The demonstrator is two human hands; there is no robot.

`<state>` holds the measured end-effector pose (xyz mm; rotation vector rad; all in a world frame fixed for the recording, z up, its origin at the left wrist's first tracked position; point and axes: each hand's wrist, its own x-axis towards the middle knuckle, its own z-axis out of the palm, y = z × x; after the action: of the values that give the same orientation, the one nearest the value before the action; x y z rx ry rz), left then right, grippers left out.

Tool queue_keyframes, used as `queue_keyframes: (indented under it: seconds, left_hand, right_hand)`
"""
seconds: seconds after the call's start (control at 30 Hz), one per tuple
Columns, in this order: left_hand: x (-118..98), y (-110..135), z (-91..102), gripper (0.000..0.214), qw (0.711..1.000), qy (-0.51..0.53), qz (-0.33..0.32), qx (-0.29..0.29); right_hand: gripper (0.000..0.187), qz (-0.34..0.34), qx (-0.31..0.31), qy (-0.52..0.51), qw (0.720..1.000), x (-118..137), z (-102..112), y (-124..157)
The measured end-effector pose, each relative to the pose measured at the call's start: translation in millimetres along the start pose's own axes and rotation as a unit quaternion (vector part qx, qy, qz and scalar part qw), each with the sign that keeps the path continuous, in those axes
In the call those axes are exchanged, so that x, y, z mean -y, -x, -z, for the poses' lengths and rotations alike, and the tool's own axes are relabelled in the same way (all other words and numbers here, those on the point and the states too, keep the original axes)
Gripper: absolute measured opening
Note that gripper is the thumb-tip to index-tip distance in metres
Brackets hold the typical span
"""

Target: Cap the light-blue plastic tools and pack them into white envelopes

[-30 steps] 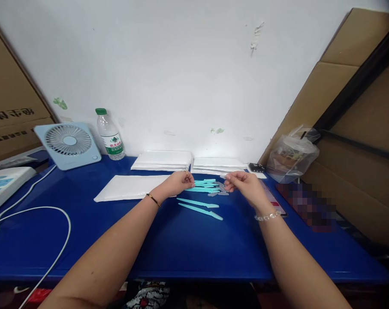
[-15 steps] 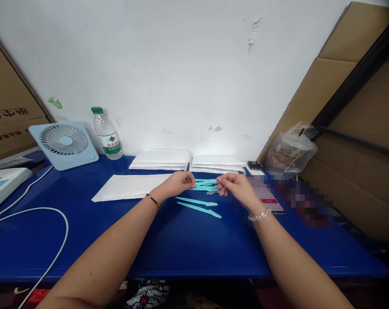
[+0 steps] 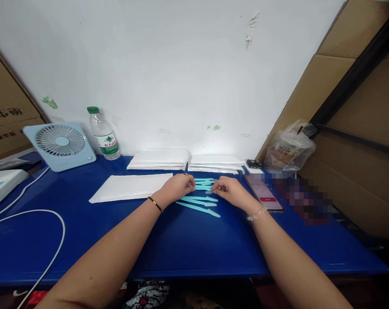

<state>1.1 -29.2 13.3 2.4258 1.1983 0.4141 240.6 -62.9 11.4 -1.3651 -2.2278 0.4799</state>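
Note:
My left hand [image 3: 183,188] is closed, thumb and fingers pinching the left ends of several turquoise eyebrow razors [image 3: 203,182]. At their right ends, my right hand [image 3: 229,192] is closed too, its fingertips on a razor's pale, clear tip [image 3: 209,192]. The held razors lie roughly side by side between the hands; my fingers hide their ends. Just below, other turquoise razors [image 3: 199,208] rest fanned out on the blue table [image 3: 207,244], their tips pointing right. A flat white padded envelope [image 3: 126,187] lies left of my left hand.
Two stacks of white envelopes [image 3: 158,159] stand against the wall. A light-blue fan [image 3: 64,146] and a water bottle [image 3: 104,137] are at the back left. Right of my hands lie a phone [image 3: 265,193] and a bagged cup [image 3: 289,148]. A white cable [image 3: 64,231] curves at left.
One more razor now lies on the table above the two that were there. My right hand has moved slightly left and down, and the held razors look more spread.

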Motion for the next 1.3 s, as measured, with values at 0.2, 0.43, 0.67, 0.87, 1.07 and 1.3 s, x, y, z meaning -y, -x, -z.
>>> queue_keyframes:
  seconds: [0.2,0.43,0.67,0.87,1.07,1.3]
  left_hand:
    - [4.7,-5.8,-7.4,0.014,0.995,-0.091,-0.007,-0.049]
    - [11.0,-6.9,-5.0,0.011,0.998,-0.047,0.008,-0.048]
    - [15.2,-5.0,6.2,0.016,0.997,0.007,0.043,-0.07]
    - [20.3,-7.1,8.7,0.023,0.993,0.061,0.076,-0.059]
    - [23.1,-8.9,8.4,0.025,0.989,0.112,0.075,-0.056]
    - [24.2,-9.6,8.1,0.025,0.988,0.124,0.069,-0.056]
  right_hand:
    - [0.006,0.02,0.031,0.055,0.998,0.9,-6.4,-1.7]
    - [0.011,0.019,0.034,0.088,0.995,7.1,-2.3,0.4]
    - [0.01,-0.035,-0.054,-0.05,0.997,-5.3,18.1,4.4]
    - [0.028,-0.106,-0.125,-0.25,0.954,-6.1,21.3,1.4]
    - [0.035,-0.147,-0.179,-0.394,0.889,-9.5,14.1,-3.4]
    - [0.033,-0.135,-0.168,-0.418,0.883,-11.0,6.9,-5.5]
